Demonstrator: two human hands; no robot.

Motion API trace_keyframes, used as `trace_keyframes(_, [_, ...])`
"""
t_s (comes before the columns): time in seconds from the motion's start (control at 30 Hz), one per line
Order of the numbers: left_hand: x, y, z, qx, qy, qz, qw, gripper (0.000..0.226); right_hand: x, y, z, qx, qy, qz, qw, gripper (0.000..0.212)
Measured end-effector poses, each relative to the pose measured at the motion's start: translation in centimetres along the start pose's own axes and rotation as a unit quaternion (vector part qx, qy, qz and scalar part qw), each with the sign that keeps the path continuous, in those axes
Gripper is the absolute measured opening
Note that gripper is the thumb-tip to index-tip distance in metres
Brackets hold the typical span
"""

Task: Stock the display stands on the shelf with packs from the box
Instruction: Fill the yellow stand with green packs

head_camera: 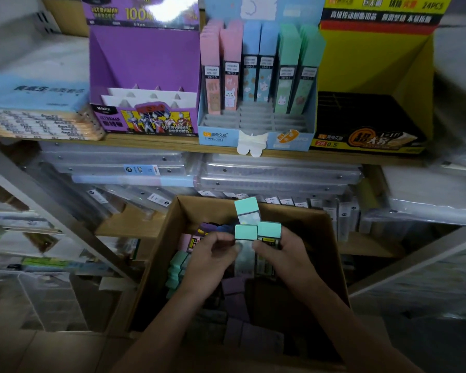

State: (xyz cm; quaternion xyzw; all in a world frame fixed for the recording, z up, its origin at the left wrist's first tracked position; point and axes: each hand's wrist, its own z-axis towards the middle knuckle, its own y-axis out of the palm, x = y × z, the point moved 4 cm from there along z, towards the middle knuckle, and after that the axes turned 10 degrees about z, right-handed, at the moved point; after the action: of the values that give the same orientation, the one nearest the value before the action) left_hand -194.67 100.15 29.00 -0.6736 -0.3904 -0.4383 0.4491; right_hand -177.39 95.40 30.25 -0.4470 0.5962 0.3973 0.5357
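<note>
Over the open cardboard box (331, 238), both my hands hold mint-green packs (246, 232) upright, three tops showing. My left hand (211, 255) pinches the front pack from the left. My right hand (288, 255) grips the packs from the right. More green and purple packs (233, 289) lie loose in the box. On the shelf above stand three display stands: a purple one (143, 60) with bare white dividers, a light-blue one (256, 133) holding pink, blue and green packs in its back rows, and a yellow-black one (374, 76) with nothing standing in it.
The wooden shelf board (151, 142) carries a stack of flat packets (38, 122) at the left. Below it lie stacked clear plastic cases (275, 173). A metal rack upright (46, 208) slants at the left. Wrapped goods fill the right side.
</note>
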Motion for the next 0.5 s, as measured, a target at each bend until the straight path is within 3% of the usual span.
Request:
trace_keyframes(0.23, [2.4,0.1,-0.4,-0.064,0.092,-0.058,0.992,0.021,-3.8,0.6,-0.4,-0.015,-0.002,0.064,0.998,0.028])
trace_keyframes(0.37, [3.1,0.0,-1.5,-0.101,0.084,-0.104,0.986,0.025,-4.7,1.4,-1.6,-0.032,0.018,0.161,0.986,0.027])
trace_keyframes(0.5, [3.7,-0.4,-2.8,-0.105,0.039,-0.191,0.975,0.025,-5.8,2.2,-3.0,-0.053,0.013,0.164,0.985,0.027])
